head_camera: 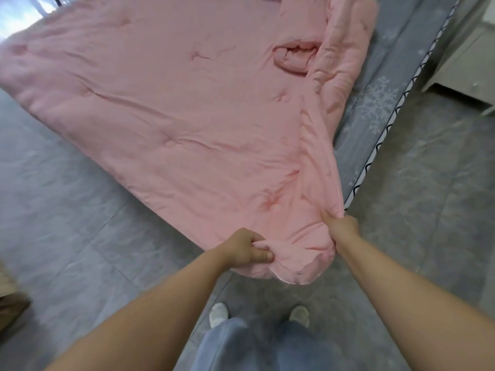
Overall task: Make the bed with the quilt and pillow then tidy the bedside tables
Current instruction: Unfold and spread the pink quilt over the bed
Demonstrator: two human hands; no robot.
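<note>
A pink quilt [166,103] lies spread over most of the bed, its right side folded back in a thick roll [345,49]. A grey sheet with white snowflakes [377,103] shows along the bed's right edge. I stand at the bed's near corner. My left hand [246,249] pinches the quilt's near edge. My right hand [340,227] grips the bunched corner just to the right of it. No pillow is in view.
A pale bedside cabinet [468,57] stands at the upper right beside the bed. Grey tiled floor [417,196] surrounds the bed. A brown object [10,298] sits at the left edge. My white shoes [219,313] are close to the bed's corner.
</note>
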